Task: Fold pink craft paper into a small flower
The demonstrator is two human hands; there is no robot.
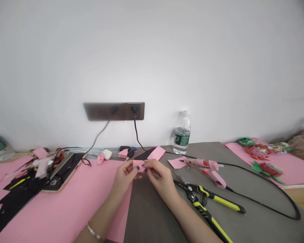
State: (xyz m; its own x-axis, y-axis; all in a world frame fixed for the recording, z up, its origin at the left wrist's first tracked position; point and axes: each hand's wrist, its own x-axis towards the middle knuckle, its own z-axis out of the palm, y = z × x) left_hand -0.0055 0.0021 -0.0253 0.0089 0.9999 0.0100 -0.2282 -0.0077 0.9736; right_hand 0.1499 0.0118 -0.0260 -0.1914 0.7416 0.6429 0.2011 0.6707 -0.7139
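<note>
A small folded piece of pink paper is held up between both hands near the middle of the view. My left hand pinches its left side with thumb and fingers. My right hand grips its right side, fingertips close to those of the left. Just behind the hands, a pink paper strip lies across a dark phone. A large pink sheet spreads under and left of my left forearm.
Right of the hands lie a pink glue gun with a looping black cable and yellow-black pliers. A water bottle stands by the wall. Paper flowers lie far right; a tablet sits left.
</note>
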